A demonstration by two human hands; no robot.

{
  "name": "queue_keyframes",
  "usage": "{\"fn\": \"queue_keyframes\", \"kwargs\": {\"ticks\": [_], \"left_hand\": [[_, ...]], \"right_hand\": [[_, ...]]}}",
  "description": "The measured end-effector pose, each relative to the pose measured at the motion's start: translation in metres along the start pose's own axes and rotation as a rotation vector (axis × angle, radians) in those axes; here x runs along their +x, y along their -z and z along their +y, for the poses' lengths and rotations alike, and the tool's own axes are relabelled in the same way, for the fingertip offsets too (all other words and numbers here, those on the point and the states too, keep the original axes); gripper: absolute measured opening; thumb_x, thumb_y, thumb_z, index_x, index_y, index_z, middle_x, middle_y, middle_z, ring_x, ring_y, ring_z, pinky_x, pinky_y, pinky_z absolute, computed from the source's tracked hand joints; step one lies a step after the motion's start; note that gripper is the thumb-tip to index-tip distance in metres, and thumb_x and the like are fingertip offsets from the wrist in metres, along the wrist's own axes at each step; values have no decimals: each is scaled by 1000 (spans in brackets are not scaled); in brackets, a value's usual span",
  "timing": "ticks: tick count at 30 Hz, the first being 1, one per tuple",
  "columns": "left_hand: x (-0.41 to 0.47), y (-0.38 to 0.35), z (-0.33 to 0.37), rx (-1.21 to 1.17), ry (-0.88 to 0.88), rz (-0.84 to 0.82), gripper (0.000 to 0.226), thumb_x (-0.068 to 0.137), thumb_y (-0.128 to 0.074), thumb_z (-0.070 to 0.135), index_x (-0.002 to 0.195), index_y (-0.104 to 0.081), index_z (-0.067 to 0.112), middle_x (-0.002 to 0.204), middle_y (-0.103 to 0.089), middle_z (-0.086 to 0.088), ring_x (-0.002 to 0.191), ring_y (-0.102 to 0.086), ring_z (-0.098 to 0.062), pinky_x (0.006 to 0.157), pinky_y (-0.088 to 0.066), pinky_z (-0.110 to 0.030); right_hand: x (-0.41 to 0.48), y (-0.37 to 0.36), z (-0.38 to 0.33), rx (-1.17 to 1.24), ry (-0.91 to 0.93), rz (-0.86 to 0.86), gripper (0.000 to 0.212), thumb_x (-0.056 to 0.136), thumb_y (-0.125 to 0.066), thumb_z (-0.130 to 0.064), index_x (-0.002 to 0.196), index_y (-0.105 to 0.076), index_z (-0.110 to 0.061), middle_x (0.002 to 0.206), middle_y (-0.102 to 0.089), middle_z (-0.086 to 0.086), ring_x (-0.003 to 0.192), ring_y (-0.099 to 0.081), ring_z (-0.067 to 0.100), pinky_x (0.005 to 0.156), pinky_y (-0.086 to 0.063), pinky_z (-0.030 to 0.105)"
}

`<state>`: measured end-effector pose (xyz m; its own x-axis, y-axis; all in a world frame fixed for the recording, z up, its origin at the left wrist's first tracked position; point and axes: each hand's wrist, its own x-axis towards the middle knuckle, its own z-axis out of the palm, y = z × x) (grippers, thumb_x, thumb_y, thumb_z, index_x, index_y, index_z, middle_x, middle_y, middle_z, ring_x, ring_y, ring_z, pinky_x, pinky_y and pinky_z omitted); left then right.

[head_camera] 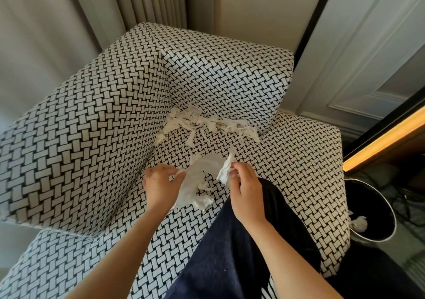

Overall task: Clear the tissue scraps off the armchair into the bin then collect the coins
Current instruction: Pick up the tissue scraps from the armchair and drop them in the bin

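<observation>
A bunch of white tissue [197, 183] was held just above the seat of the armchair [92, 126], pinched at one edge by the curled fingers of the left hand [161, 186] and at the other by the fingertips of the right hand [246, 190]; a loose heap of tissue scraps [207, 124] was seen in the seat's back corner, against the backrest. A dark-trousered knee [241, 241] was rested on the seat; a black bin [374, 206] was seen just right of the chair, a white wad [360, 222] inside it.
</observation>
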<state>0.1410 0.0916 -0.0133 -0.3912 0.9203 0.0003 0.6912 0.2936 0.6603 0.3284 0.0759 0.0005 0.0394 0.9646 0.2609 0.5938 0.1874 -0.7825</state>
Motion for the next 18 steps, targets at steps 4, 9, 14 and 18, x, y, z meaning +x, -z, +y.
{"fn": "queue_keyframes", "kwargs": {"ticks": [4,9,14,18], "left_hand": [[10,20,13,-87,8,-57,32,83,-68,30,105,-69,6,113,-66,-5,117,-51,-25,97,-39,-38],[21,35,48,-150,-19,-101,43,88,-63,31,122,-59,5,122,-62,-9,92,-60,-12,78,-43,-22],[35,28,87,-229,-38,-191,44,87,-62,32,124,-57,8,87,-63,5,65,-49,-4,58,-37,-11],[37,9,135,-265,-97,-292,41,88,-61,29,124,-57,9,103,-66,1,83,-56,-9,59,-38,-8]], "right_hand": [[2,4,0,82,-14,-47,18,98,-42,-12,108,-57,-8,101,-53,-9,90,-53,4,76,-48,23],[7,24,3,84,26,-270,18,100,-39,-19,110,-52,-13,107,-50,-8,99,-51,8,85,-47,26],[11,72,18,-26,2,-332,34,100,-38,-29,128,-49,-15,126,-46,-13,120,-43,4,105,-38,32],[8,126,38,-155,-86,-344,47,99,-36,-36,143,-36,-19,145,-34,-13,133,-29,0,115,-25,28]]}}
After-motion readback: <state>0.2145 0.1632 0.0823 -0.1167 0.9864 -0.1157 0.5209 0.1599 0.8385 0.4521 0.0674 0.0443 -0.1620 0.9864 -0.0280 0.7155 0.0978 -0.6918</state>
